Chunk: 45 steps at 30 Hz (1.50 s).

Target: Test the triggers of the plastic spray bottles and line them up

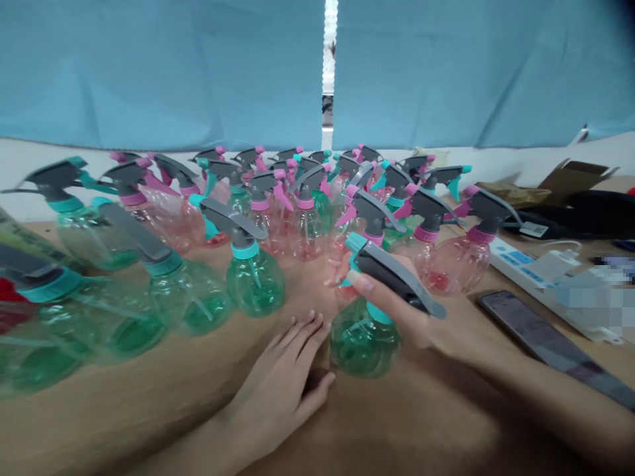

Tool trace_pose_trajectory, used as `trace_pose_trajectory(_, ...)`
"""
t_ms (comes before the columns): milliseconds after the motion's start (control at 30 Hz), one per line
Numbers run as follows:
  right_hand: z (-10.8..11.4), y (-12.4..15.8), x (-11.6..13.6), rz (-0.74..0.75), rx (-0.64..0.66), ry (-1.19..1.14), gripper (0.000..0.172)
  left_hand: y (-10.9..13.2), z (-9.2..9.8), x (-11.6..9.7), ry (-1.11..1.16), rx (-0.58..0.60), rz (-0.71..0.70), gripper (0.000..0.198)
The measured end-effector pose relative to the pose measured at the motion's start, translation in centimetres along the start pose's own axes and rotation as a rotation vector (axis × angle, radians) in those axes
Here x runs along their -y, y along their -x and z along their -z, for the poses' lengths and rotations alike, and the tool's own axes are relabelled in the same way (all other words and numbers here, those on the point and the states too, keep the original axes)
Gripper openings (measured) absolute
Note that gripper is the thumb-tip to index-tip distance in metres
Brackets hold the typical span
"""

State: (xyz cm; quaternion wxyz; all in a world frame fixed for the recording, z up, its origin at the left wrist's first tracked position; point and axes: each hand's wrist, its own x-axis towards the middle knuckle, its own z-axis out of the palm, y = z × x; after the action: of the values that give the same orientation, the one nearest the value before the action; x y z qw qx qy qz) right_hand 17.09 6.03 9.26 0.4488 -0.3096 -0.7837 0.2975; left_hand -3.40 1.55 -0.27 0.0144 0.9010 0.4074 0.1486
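Note:
My right hand [404,314] is closed around the trigger head of a green spray bottle [364,344], whose grey top and turquoise collar show above and beside the fingers. The bottle is near upright, its base at or just above the tabletop; I cannot tell which. Just left of it, my left hand [280,373] lies flat on the wooden table [397,430] with its fingers stretched out and nothing held. A similar green spray bottle [256,281] stands beyond the left fingertips. Behind my right hand are pink-collared spray bottles [459,261].
Several more green spray bottles [191,297] stand at the left, with pink and green ones crowded toward the back. At the right lie a phone [536,337], a white power strip [526,268] and an open cardboard box [573,178]. A blue curtain [173,73] hangs behind.

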Motion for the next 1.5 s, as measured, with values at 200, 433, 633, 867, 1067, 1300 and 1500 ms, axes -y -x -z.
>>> trace_pose_trajectory(200, -0.2, 0.4, -0.3, 0.039, -0.04, 0.067, 0.031, 0.1, -0.1, -0.1, -0.043, -0.005, 0.01, 0.052)
trace_pose_trajectory(433, -0.3, 0.4, -0.4, -0.072, -0.035, -0.023, 0.018, 0.1, -0.1, -0.1, -0.045, 0.01, 0.01, 0.053)
trace_pose_trajectory(633, -0.4, 0.5, -0.3, -0.141, -0.042, -0.048, 0.013, 0.0, 0.0, -0.1, -0.012, 0.002, 0.012, 0.047)
trace_pose_trajectory(867, -0.5, 0.6, -0.4, -0.13, -0.069, -0.06, 0.015, 0.0, 0.0, -0.1, -0.006, 0.003, 0.017, 0.046)
trace_pose_trajectory(1067, -0.6, 0.4, -0.4, -0.096, -0.038, -0.118, 0.017, 0.0, 0.1, -0.1, -0.03, 0.029, 0.009, 0.046)
trace_pose_trajectory(1300, -0.2, 0.7, 1.1, -0.18, -0.083, -0.018, 0.009, -0.1, 0.2, -0.1, -0.003, 0.019, 0.013, 0.043)
trace_pose_trajectory(1500, -0.5, 0.6, 0.8, -0.175, -0.102, -0.068, 0.009, 0.0, 0.2, -0.1, 0.017, 0.009, 0.02, 0.042)
